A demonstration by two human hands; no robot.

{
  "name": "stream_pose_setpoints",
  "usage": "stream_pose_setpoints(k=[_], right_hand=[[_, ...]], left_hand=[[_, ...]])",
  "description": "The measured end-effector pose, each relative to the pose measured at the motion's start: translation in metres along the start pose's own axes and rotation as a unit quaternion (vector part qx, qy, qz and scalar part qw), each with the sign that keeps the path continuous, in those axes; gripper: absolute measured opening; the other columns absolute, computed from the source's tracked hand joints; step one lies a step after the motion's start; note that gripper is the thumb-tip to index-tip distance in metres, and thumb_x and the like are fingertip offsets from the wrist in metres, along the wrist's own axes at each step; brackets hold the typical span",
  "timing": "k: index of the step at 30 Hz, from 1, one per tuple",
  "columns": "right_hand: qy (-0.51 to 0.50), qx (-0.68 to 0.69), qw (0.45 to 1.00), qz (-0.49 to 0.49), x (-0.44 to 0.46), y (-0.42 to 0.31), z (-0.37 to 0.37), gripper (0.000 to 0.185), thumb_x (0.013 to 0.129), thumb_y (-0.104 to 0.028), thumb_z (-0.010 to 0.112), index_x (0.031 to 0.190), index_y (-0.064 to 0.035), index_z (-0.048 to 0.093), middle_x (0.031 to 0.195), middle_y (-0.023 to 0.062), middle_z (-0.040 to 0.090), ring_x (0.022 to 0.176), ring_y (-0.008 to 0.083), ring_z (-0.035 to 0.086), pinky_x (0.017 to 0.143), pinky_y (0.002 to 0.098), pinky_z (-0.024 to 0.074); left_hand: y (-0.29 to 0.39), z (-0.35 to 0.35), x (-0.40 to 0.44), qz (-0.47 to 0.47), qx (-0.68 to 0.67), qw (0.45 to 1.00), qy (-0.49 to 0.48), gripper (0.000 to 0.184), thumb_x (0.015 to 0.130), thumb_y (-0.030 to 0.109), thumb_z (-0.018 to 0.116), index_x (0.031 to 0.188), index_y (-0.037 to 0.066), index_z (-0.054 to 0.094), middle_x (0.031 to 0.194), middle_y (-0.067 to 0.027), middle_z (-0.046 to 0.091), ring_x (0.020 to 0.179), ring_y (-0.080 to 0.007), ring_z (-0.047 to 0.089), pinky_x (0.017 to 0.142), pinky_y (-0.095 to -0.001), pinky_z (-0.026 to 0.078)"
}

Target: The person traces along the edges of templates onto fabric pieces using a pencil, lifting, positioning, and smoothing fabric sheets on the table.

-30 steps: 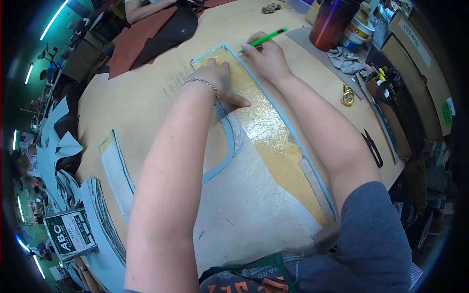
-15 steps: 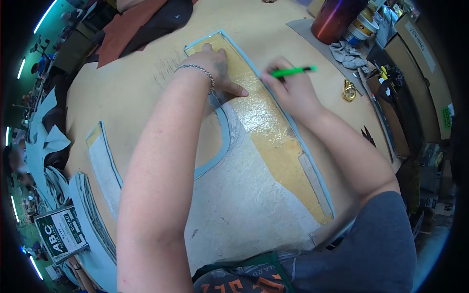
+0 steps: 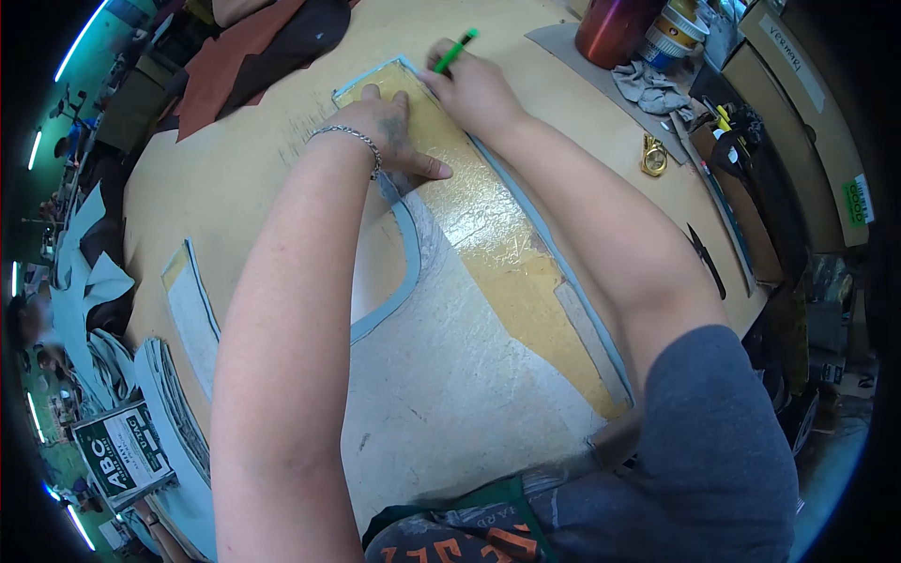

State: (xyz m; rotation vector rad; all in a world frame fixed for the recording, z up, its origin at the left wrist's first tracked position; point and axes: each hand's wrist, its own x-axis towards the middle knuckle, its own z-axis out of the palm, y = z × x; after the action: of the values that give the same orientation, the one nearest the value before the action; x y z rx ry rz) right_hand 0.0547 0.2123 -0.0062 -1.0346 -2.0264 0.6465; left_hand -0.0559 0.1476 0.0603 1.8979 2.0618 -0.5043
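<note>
A large pale panel (image 3: 450,375) lies on the table, with a shiny yellow strip (image 3: 469,206) along its right side and a light blue edge all round. My left hand (image 3: 389,136) presses flat on the upper part of the yellow strip, fingers spread. At the strip's top right edge, my right hand (image 3: 474,89) is closed round a green pen-like tool (image 3: 457,52); its lower end is hidden by the fingers. A smaller blue-edged piece (image 3: 192,310) lies left of my left forearm.
Brown and dark leather pieces (image 3: 235,66) lie at the upper left. Stacked blue pieces (image 3: 174,394) stand at the lower left. On the right are a red tumbler (image 3: 615,33), a gold watch (image 3: 654,156), black snips (image 3: 706,260) and cardboard boxes (image 3: 798,122).
My right hand slid down along the strip's edge with the green tool, then back up to near its top corner. My left hand stayed pressed on the strip while the view shifted.
</note>
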Motion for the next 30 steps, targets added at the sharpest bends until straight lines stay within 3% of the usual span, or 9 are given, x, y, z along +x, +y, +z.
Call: stream_pose_setpoints(k=[4, 9, 10, 14, 16, 18, 20, 23, 30], right_hand=[[-0.085, -0.054, 0.995, 0.027, -0.105, -0.036, -0.069, 0.015, 0.082, -0.018, 0.052, 0.086, -0.0027, 0.05, 0.078, 0.0171, 0.056, 0.071, 0.0326, 0.056, 0.063, 0.0387, 0.0446], [-0.046, -0.002, 0.999, 0.003, -0.23, -0.058, -0.133, 0.01, 0.076, -0.002, 0.058, 0.083, -0.0014, 0.051, 0.075, 0.0138, 0.054, 0.067, 0.0295, 0.054, 0.061, 0.0332, 0.0441], [-0.041, -0.02, 0.999, 0.006, -0.251, -0.065, -0.145, 0.01, 0.075, -0.001, 0.058, 0.082, -0.001, 0.051, 0.076, 0.0138, 0.054, 0.067, 0.0296, 0.054, 0.061, 0.0329, 0.0442], [-0.167, -0.005, 0.98, 0.111, -0.316, -0.096, -0.209, 0.013, 0.075, -0.003, 0.06, 0.085, -0.0009, 0.052, 0.075, 0.0136, 0.055, 0.065, 0.0294, 0.055, 0.059, 0.0331, 0.0447], [-0.148, 0.008, 0.978, 0.146, -0.32, -0.095, -0.225, 0.013, 0.075, -0.003, 0.06, 0.086, -0.0012, 0.052, 0.074, 0.0131, 0.055, 0.065, 0.0272, 0.055, 0.058, 0.032, 0.0444], [-0.09, 0.037, 0.985, 0.145, -0.299, -0.094, -0.223, 0.012, 0.076, -0.004, 0.059, 0.086, -0.0011, 0.053, 0.073, 0.0117, 0.055, 0.066, 0.0214, 0.056, 0.059, 0.0297, 0.0433], [-0.034, 0.072, 0.995, 0.058, -0.255, -0.073, -0.192, 0.01, 0.078, -0.006, 0.058, 0.085, -0.0012, 0.053, 0.074, 0.0109, 0.055, 0.068, 0.0182, 0.056, 0.06, 0.0281, 0.0426], [-0.002, 0.242, 0.965, 0.105, -0.173, -0.026, -0.112, 0.012, 0.082, -0.015, 0.054, 0.085, -0.0029, 0.051, 0.067, 0.0031, 0.049, 0.06, 0.0091, 0.047, 0.055, 0.0245, 0.0387], [0.092, 0.171, 0.979, 0.065, 0.002, 0.014, 0.005, 0.018, 0.077, -0.019, 0.059, 0.083, -0.0045, 0.051, 0.075, 0.017, 0.059, 0.074, 0.0331, 0.058, 0.066, 0.0372, 0.0448]], left_hand=[[-0.001, 0.005, 0.002, -0.001, 0.018, 1.0, 0.026, 0.116, 0.044, 0.061, 0.072, 0.133, 0.005, 0.024, 0.127, -0.0189, 0.033, 0.11, -0.0306, 0.045, 0.079, -0.0331, 0.05], [-0.001, 0.005, 0.0, -0.001, 0.0, 1.0, 0.031, 0.113, 0.047, 0.06, 0.072, 0.132, 0.004, 0.024, 0.127, -0.0192, 0.033, 0.112, -0.0307, 0.043, 0.08, -0.0333, 0.049], [0.003, 0.0, -0.006, -0.004, -0.008, 1.0, 0.01, 0.112, 0.048, 0.06, 0.071, 0.132, 0.003, 0.024, 0.127, -0.0203, 0.033, 0.114, -0.0313, 0.041, 0.087, -0.0335, 0.044], [0.0, 0.003, 0.004, 0.015, 0.009, 1.0, 0.01, 0.112, 0.047, 0.062, 0.07, 0.132, 0.003, 0.026, 0.13, -0.0208, 0.029, 0.117, -0.0311, 0.038, 0.096, -0.0336, 0.035], [0.002, 0.0, 0.001, 0.018, 0.013, 1.0, 0.004, 0.112, 0.048, 0.059, 0.072, 0.131, 0.001, 0.025, 0.126, -0.0232, 0.034, 0.116, -0.0322, 0.039, 0.097, -0.0325, 0.033], [0.002, -0.002, 0.0, 0.018, 0.018, 1.0, 0.011, 0.111, 0.049, 0.058, 0.072, 0.131, 0.001, 0.025, 0.126, -0.0233, 0.033, 0.116, -0.0325, 0.039, 0.096, -0.0327, 0.034], [-0.001, 0.003, 0.003, 0.013, 0.02, 1.0, 0.02, 0.11, 0.05, 0.056, 0.072, 0.131, 0.0, 0.024, 0.128, -0.0235, 0.032, 0.116, -0.033, 0.038, 0.095, -0.033, 0.035], [0.0, 0.0, -0.001, 0.011, 0.001, 1.0, 0.006, 0.111, 0.049, 0.056, 0.072, 0.132, 0.001, 0.023, 0.129, -0.0238, 0.03, 0.116, -0.0332, 0.039, 0.093, -0.033, 0.037], [0.001, -0.003, 0.001, 0.007, 0.001, 1.0, -0.013, 0.114, 0.048, 0.057, 0.073, 0.132, 0.001, 0.022, 0.13, -0.024, 0.028, 0.114, -0.0336, 0.041, 0.091, -0.0335, 0.039]])
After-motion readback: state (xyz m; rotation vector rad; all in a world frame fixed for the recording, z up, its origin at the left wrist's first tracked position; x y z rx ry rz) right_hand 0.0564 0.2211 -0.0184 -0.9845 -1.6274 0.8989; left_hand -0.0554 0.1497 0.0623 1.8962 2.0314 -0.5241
